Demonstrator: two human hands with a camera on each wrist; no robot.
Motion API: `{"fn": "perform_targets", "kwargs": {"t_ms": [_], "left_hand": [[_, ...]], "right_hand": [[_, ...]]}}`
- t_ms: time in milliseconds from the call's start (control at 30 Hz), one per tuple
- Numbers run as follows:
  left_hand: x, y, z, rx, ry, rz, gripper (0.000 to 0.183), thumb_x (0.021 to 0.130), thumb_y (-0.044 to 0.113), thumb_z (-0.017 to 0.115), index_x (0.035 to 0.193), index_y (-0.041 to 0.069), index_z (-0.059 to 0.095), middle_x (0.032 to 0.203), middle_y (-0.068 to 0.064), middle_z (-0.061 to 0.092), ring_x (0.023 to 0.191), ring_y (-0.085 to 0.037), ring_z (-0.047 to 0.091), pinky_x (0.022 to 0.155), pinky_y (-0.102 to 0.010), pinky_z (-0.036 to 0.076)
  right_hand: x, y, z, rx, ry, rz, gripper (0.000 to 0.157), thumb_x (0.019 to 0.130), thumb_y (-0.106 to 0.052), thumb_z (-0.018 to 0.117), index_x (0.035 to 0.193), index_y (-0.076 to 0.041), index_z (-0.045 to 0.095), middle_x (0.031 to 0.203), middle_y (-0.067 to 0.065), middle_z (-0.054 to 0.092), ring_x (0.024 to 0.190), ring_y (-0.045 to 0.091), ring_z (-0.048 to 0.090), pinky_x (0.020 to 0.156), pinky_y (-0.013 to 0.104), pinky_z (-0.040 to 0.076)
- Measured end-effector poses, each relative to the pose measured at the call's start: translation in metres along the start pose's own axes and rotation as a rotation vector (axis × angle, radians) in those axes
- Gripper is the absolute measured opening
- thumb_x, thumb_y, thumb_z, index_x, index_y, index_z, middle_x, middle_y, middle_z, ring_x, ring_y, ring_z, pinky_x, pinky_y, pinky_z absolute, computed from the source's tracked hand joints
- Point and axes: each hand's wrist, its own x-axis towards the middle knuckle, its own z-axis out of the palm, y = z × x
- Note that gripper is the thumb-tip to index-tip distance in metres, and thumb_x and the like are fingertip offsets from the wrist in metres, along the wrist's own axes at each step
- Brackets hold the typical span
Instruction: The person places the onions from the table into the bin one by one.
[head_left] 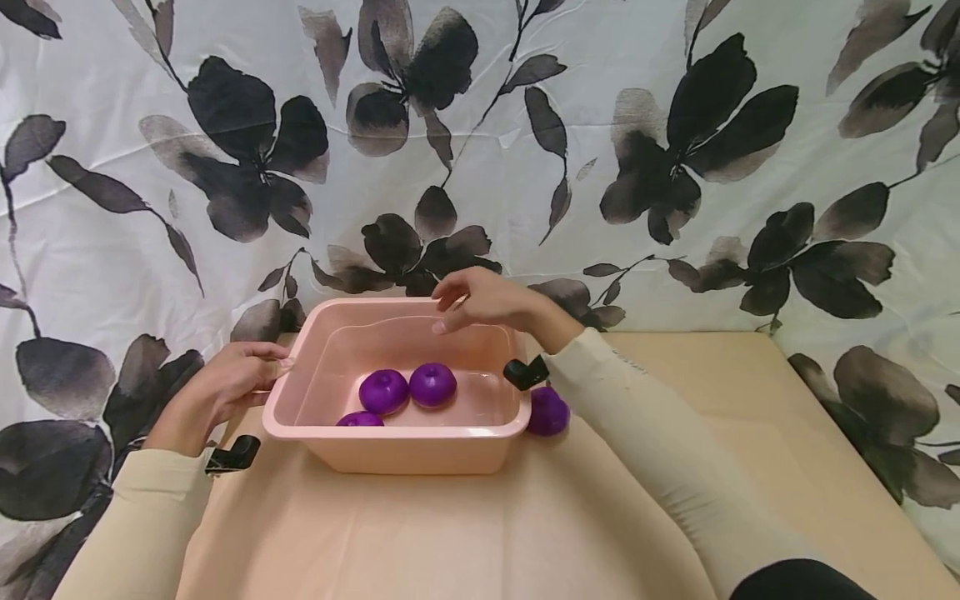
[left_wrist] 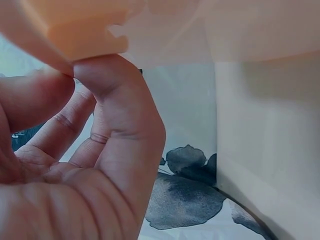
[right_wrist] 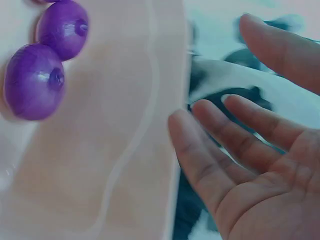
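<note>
A pink plastic basin (head_left: 420, 454) stands on the table, with several glossy, round purple things in it, each dimpled at the stem like an onion or fruit. Two of them, a left one (head_left: 384, 392) and a right one (head_left: 432, 385), sit side by side on the basin's floor. My left hand (head_left: 232, 385) pinches the basin's left rim between thumb and index finger, the other fingers below. Above the basin's back rim is my right hand (head_left: 487, 302), fingers loosely spread and holding nothing. In the right wrist view its index fingertip (right_wrist: 181, 122) overlaps the rim.
Another purple round thing (head_left: 549, 412) lies on the table just right of the basin, partly hidden by the right sleeve. The cloth-covered table (head_left: 750, 417) stretches right and toward me. A white curtain (head_left: 540, 175) with dark flowers hangs behind it.
</note>
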Motion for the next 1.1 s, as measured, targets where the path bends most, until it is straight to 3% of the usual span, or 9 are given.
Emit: {"fn": "perform_targets", "kwargs": {"t_ms": [200,333,433,600,700,800,900,1100], "left_hand": [[-0.007,-0.007,-0.009,-0.038,-0.023,0.013,0.019,0.104,0.011,0.058,0.120,0.005,0.067,0.090,0.011,0.068,0.083,-0.007,0.068,0.075,-0.028,0.061],[-0.008,-0.008,-0.010,-0.062,-0.021,0.011,0.015,0.104,0.011,0.059,0.112,0.012,0.071,0.088,0.011,0.069,0.081,-0.007,0.068,0.075,-0.028,0.061],[-0.007,-0.009,-0.008,-0.070,-0.014,0.008,0.014,0.104,0.011,0.059,0.110,0.014,0.071,0.087,0.011,0.069,0.080,-0.007,0.068,0.074,-0.028,0.061],[-0.004,-0.009,-0.005,-0.112,-0.038,0.009,0.016,0.104,0.009,0.058,0.104,0.018,0.072,0.086,0.011,0.069,0.079,-0.006,0.068,0.072,-0.027,0.060],[-0.003,-0.008,-0.004,-0.125,-0.048,0.012,0.018,0.104,0.008,0.057,0.102,0.019,0.072,0.085,0.010,0.069,0.078,-0.006,0.068,0.071,-0.027,0.060],[-0.002,-0.007,-0.003,-0.122,-0.046,0.013,0.018,0.104,0.007,0.057,0.103,0.018,0.072,0.085,0.010,0.069,0.078,-0.006,0.068,0.071,-0.027,0.060],[-0.002,-0.005,0.000,-0.115,-0.037,0.012,0.015,0.104,0.008,0.058,0.106,0.015,0.071,0.086,0.010,0.069,0.079,-0.005,0.067,0.072,-0.027,0.060],[-0.002,-0.002,0.003,-0.119,-0.048,0.018,0.017,0.104,0.007,0.057,0.106,0.016,0.071,0.086,0.010,0.069,0.078,-0.004,0.067,0.070,-0.027,0.059]], "right_hand": [[-0.043,0.019,-0.024,0.159,0.113,-0.063,0.057,0.086,-0.011,0.082,0.137,-0.004,0.060,0.136,0.015,0.065,0.127,0.035,0.065,0.105,0.044,0.056],[-0.065,0.055,-0.033,0.283,0.161,-0.074,0.058,0.087,-0.004,0.078,0.141,0.000,0.055,0.140,0.021,0.062,0.126,0.033,0.065,0.100,0.038,0.058],[-0.078,0.089,-0.037,0.306,0.209,-0.059,0.059,0.088,-0.002,0.077,0.142,0.002,0.053,0.141,0.024,0.060,0.122,0.029,0.067,0.095,0.031,0.059],[-0.097,0.146,-0.038,0.260,0.282,-0.027,0.060,0.089,-0.006,0.078,0.142,0.004,0.053,0.141,0.025,0.061,0.125,0.031,0.065,0.094,0.026,0.059],[-0.104,0.176,-0.036,0.217,0.305,-0.003,0.060,0.088,-0.007,0.080,0.141,0.004,0.055,0.142,0.026,0.060,0.132,0.039,0.061,0.103,0.035,0.057],[-0.107,0.201,-0.032,0.191,0.312,0.027,0.062,0.086,-0.005,0.081,0.142,0.005,0.055,0.147,0.029,0.057,0.139,0.046,0.054,0.114,0.047,0.047],[-0.110,0.220,-0.027,0.168,0.319,0.046,0.067,0.083,-0.003,0.083,0.142,0.007,0.054,0.150,0.030,0.053,0.143,0.048,0.049,0.119,0.054,0.039],[-0.112,0.241,-0.016,0.106,0.312,0.046,0.077,0.079,-0.006,0.087,0.146,0.008,0.051,0.153,0.030,0.049,0.140,0.053,0.050,0.115,0.059,0.043]]}}
